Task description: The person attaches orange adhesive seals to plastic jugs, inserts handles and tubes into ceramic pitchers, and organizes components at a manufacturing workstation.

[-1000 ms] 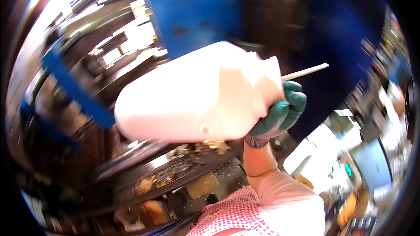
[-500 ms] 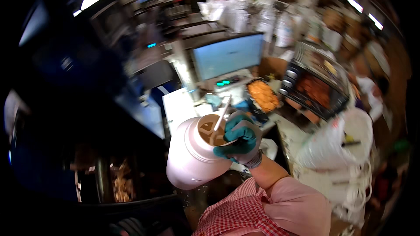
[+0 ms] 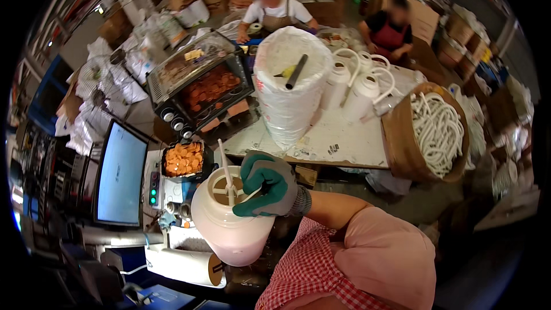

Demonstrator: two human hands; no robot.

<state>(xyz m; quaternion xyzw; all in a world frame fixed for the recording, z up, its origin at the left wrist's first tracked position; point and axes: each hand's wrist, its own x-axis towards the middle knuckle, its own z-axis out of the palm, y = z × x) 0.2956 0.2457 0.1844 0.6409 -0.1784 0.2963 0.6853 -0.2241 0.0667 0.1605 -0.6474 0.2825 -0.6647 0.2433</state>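
Observation:
My right hand, in a grey and green work glove, is closed at the neck of a white plastic jug. A thin pale strip shows between its fingers at the mouth's edge, though the exact grip is partly hidden. The jug has a wide round mouth, with a spoked piece inside and a slim white rod sticking up out of it. My left hand does not show. Just beyond the jug is a black tray of orange discs.
A monitor stands left, above a white roll. Ahead are an oven-like box holding orange discs, a tall white sack, white bottles with curved tubes and a carton of white hoses. Two people sit beyond.
The view has swung to the right and become sharper, bringing the far worktable and people into sight. My right hand still grips the jug, which now sits more upright in the picture.

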